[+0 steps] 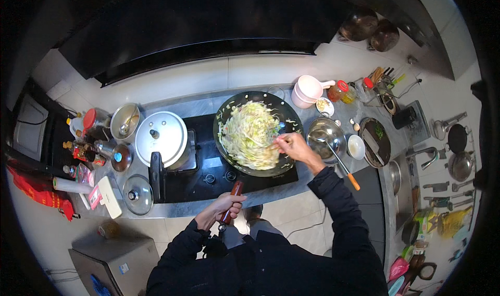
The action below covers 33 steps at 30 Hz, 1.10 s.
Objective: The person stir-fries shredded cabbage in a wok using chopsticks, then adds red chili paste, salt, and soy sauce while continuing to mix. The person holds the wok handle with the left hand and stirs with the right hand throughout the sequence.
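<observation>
My left hand (224, 209) grips the reddish-brown wooden handle (236, 189) of a large dark wok (220, 114) on the right side of the black cooktop (213, 196). A heap of shredded pale green vegetable, perhaps mixed with thin noodles (248, 134), fills the wok and is blurred by motion. Over the wok's right side, my right hand (297, 147) is closed around thin wooden sticks that look like chopsticks (269, 145). Their tips are lost in the blurred food. Some shreds cling to the wok's wall.
Left of the wok stands a lidded pressure cooker (162, 134), its black handle (157, 179) pointing toward me. A glass lid (138, 194) lies beside it. On the right are a metal bowl (318, 130) with an orange-handled ladle (353, 182), a white bowl (356, 147) and a pink dipper (306, 91).
</observation>
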Motion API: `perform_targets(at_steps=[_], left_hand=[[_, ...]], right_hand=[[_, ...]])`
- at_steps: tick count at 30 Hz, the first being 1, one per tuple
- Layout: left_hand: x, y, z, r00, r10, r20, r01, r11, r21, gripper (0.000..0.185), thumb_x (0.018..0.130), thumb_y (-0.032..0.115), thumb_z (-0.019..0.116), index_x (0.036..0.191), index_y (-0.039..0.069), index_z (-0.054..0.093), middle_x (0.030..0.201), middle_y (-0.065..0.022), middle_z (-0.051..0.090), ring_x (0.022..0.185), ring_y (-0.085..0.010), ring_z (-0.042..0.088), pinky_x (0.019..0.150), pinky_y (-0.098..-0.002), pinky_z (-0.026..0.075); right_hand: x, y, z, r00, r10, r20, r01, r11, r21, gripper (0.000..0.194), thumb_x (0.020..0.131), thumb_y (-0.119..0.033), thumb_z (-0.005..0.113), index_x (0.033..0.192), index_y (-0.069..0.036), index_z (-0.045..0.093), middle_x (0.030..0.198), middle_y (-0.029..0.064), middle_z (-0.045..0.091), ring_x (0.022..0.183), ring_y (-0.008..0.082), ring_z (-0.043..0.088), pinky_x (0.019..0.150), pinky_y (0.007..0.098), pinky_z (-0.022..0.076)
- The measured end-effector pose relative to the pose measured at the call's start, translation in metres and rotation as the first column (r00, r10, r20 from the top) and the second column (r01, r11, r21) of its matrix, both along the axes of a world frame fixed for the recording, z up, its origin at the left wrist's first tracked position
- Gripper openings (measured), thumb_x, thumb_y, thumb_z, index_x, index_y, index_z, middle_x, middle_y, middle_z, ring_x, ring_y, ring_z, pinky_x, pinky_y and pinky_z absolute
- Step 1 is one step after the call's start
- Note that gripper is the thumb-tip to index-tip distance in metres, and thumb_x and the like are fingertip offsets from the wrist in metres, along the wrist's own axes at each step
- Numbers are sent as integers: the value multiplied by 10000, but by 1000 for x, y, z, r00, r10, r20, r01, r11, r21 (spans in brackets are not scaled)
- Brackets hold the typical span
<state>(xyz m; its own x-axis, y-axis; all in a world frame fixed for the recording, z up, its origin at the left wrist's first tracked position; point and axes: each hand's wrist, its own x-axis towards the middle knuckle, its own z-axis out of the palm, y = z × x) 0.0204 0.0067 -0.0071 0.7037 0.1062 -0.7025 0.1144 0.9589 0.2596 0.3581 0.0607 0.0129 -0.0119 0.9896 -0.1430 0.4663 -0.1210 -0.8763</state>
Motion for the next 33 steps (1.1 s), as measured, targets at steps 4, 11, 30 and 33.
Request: perform_targets(at_steps=[4, 11, 30, 33], left_hand=[[-1, -4, 22, 997, 30, 72, -36, 996, 78, 189, 950, 88, 588, 871, 147, 427, 609, 85, 373, 437, -14, 344, 385, -193, 309], [-40, -38, 121, 984, -2, -179, -3, 1000, -23, 144, 902, 134, 623, 867, 115, 484, 573, 56, 410, 398, -45, 365, 353, -222, 289], [-22, 1, -13, 987, -1, 161, -25, 987, 158, 149, 904, 81, 596, 1008, 92, 490, 649, 61, 433, 454, -7, 380, 381, -184, 344], [-28, 0, -13, 989, 22, 148, -43, 989, 141, 150, 896, 65, 591, 993, 95, 481, 660, 57, 438, 460, -10, 383, 386, -184, 346]], right_hand=[[16, -11, 55, 951, 10, 309, -76, 976, 204, 310, 1009, -224, 532, 1027, 41, 693, 813, 160, 720, 663, 217, 688, 622, 351, 530], [14, -110, 165, 943, -332, 23, 319, 923, 216, 322, 1026, -236, 525, 945, 32, 683, 749, 58, 648, 655, 112, 615, 597, 271, 491], [49, -125, 113, 749, -504, -430, 561, 828, 8, 321, 1057, -295, 471, 1046, -25, 643, 824, 46, 663, 593, 118, 636, 539, 244, 552], [28, -101, 52, 815, -493, -306, 490, 867, -92, 325, 1056, -265, 470, 1024, 1, 654, 812, 65, 666, 583, 121, 636, 540, 249, 566]])
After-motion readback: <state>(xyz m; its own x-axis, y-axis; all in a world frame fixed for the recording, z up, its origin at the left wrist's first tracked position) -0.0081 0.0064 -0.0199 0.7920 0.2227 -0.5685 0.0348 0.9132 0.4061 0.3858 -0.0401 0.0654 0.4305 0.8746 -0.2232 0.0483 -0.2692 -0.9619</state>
